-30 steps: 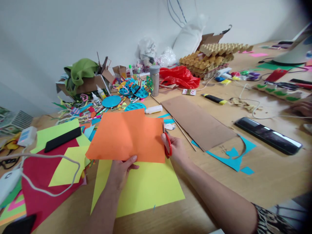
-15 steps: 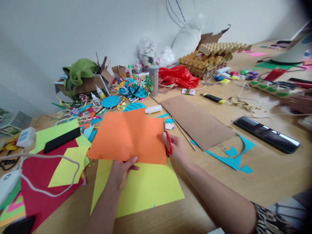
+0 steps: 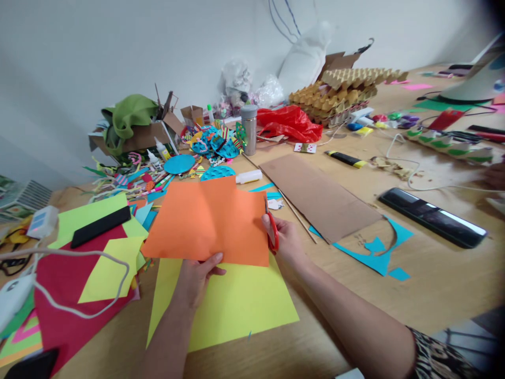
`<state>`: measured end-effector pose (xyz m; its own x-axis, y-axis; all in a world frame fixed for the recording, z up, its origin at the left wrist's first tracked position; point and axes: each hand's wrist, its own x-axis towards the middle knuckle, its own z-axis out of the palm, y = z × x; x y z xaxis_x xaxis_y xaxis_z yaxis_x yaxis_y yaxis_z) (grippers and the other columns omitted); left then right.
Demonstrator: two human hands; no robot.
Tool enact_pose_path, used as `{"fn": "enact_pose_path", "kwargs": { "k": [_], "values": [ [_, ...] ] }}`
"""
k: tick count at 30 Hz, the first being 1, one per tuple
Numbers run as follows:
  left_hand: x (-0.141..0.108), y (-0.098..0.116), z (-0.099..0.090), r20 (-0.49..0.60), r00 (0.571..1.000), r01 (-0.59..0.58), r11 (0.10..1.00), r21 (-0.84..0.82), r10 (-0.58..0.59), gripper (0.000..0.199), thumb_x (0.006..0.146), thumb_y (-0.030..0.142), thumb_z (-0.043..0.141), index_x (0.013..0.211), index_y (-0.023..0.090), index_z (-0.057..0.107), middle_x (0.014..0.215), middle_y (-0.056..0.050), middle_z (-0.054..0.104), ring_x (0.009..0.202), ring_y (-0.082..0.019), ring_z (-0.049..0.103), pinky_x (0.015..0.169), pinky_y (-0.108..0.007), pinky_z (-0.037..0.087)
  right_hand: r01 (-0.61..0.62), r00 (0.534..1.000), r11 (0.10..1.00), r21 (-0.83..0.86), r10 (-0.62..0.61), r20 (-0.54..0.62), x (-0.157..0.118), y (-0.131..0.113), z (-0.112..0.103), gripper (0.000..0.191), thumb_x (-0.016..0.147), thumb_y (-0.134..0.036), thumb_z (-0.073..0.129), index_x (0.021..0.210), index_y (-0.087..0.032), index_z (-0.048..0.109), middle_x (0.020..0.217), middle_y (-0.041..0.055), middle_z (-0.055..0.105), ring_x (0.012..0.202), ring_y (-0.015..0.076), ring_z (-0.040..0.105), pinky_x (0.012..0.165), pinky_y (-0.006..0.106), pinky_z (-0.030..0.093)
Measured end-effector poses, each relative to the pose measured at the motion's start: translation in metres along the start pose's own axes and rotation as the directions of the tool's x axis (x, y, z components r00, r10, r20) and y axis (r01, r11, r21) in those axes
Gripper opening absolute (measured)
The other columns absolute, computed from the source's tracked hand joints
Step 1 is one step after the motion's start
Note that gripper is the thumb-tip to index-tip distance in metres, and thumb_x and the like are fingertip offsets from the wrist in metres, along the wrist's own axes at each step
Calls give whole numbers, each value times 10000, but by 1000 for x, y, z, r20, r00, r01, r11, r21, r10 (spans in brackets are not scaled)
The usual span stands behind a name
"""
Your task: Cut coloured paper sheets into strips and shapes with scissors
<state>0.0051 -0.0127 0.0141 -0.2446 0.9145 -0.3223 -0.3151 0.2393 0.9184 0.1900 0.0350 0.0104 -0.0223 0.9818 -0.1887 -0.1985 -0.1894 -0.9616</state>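
Observation:
My left hand (image 3: 201, 279) pinches the lower edge of a sheet of orange paper (image 3: 193, 221), thumb on top and fingers beneath. The sheet has a soft crease down its middle and a stepped cut along its top edge. In my right hand (image 3: 290, 242) is a pair of red-handled scissors (image 3: 273, 231). Their blades point away from me, right at the paper's right edge; whether they are apart is too small to tell. Beneath the orange sheet a yellow sheet of paper (image 3: 236, 316) lies on the table.
Brown cardboard (image 3: 315, 195) and blue paper scraps (image 3: 366, 260) lie to the right, near a black glossy case (image 3: 432, 217) and a utility knife (image 3: 345, 159). A metal flask (image 3: 249, 131) stands behind. At left are red paper (image 3: 63, 295) and a white cable (image 3: 124, 284).
My hands, the orange paper and the scissors hold nearly the same place. At the far right edge, another person's hand has drawn back to the right.

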Motion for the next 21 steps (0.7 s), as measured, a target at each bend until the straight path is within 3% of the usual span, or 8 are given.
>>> {"fn": "enact_pose_path", "kwargs": {
  "k": [13,21],
  "values": [
    [-2,0,0,1,1000,1,1000,0,-1,622,489,136,816,1067,186,592,917,-21,646,686,-142,610,412,-222,523,-1,1000,1000,30,1,0,-1,-1,-1,504,651,-655,622,595,-158,560,431,-14,496,379,90,408,359,210,284],
    [-3,1,2,6,1000,1,1000,-7,-1,627,484,134,817,1066,192,591,896,-15,650,683,-144,618,408,-217,521,-30,1000,999,27,29,11,0,2,-1,509,666,-667,602,584,-172,514,431,-30,468,361,74,348,355,211,219]
  ]
}}
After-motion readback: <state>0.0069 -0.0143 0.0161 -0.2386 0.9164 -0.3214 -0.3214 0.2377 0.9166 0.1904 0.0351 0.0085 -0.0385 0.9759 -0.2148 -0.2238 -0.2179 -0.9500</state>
